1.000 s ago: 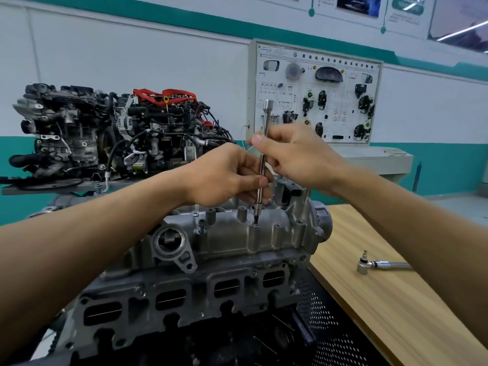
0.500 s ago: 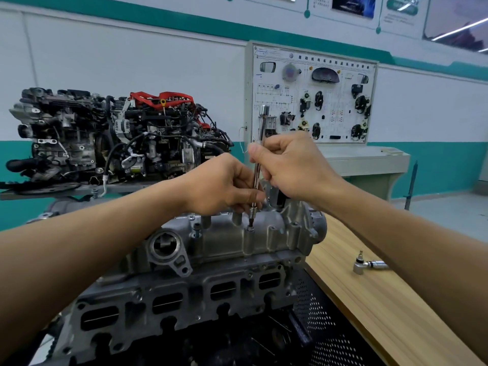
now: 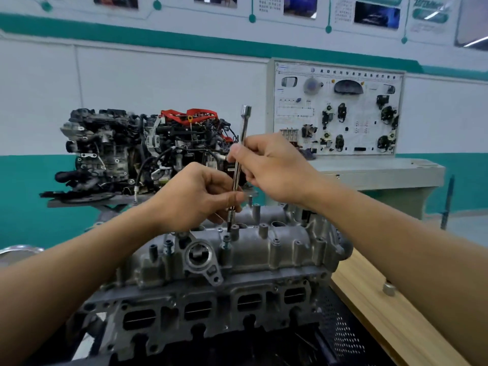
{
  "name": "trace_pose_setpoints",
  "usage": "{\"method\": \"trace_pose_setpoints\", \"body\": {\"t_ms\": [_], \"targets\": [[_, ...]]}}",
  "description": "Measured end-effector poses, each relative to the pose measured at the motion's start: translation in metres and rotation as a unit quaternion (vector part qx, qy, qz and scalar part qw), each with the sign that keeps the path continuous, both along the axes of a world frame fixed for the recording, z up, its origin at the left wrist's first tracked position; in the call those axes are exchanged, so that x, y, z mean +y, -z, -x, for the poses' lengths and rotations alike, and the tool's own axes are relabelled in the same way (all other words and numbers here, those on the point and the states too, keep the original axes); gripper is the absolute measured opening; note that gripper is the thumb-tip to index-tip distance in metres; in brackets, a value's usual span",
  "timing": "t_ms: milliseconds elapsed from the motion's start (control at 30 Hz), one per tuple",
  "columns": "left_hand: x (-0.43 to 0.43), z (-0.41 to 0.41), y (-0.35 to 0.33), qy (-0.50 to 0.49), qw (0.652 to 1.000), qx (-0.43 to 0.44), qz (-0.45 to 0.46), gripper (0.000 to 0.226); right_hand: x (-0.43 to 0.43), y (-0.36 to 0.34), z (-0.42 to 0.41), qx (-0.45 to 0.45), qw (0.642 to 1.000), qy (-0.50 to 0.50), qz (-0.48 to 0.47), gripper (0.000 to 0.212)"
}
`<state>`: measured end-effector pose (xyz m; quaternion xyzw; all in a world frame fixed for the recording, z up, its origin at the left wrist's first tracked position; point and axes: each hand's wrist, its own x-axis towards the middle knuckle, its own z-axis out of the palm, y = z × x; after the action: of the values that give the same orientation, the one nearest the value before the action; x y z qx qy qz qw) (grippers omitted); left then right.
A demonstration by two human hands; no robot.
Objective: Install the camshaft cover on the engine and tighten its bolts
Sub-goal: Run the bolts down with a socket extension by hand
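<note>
- Step in hand, as a judgement: running the cover bolts down by hand with a long extension bar [image 3: 239,165], no ratchet fitted on its top end. Snugging stage; final tightening not yet done.
- Left hand [image 3: 195,199]: fingers curled, pinching the lower shaft just above the bit, acting as guide.
- Right hand [image 3: 274,167]: fingers curled round the mid shaft, placed to do the spinning.
- Bar leans slightly, top end to the right. Tip sits at a raised boss near the left end of the camshaft cover [image 3: 264,249], by its near edge. Cannot tell if the bit is seated.
- To do it well: square the bar to the bolt axis before turning, feel the bit drop in, spin lightly and back off at any bind. Cast threads would likely cross easily.
- Bolt [image 3: 226,240] just in front of the tip stands proud, so probably not home.
- Cover: bare grey cast metal with rows of bosses, lying flat on top of the engine [image 3: 211,307], edges lined up.
- Small metal piece [image 3: 388,289] lies on the wooden workbench [image 3: 369,328] near its left edge, partly hidden by the right forearm.
</note>
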<state>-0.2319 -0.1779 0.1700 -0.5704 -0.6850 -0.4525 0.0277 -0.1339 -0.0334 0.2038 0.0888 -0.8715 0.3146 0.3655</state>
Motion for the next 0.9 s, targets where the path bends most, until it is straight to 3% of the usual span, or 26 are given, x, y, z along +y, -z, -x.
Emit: {"method": "trace_pose_setpoints", "body": {"t_ms": [333,533,667,767,900], "targets": [[-0.002,-0.001,0.017,-0.025,0.998,-0.051,-0.019,0.021,-0.003,0.007,0.006,-0.033,0.999,-0.009,0.025,0.035],[-0.001,-0.003,0.017,0.003,0.998,-0.054,0.034,0.016,0.000,0.012,0.005,-0.047,0.991,-0.053,0.113,0.021],[0.000,-0.003,0.020,-0.009,0.998,-0.043,-0.045,0.011,-0.003,0.017,0.009,0.013,0.991,-0.032,0.127,0.018],[-0.001,-0.003,0.023,-0.032,0.990,-0.062,-0.124,0.020,-0.007,0.015,0.009,0.022,0.992,-0.003,0.126,0.022],[-0.001,0.001,0.021,-0.012,0.994,-0.071,-0.079,0.006,-0.012,0.008,0.005,-0.034,0.988,-0.034,0.146,0.014]]}}
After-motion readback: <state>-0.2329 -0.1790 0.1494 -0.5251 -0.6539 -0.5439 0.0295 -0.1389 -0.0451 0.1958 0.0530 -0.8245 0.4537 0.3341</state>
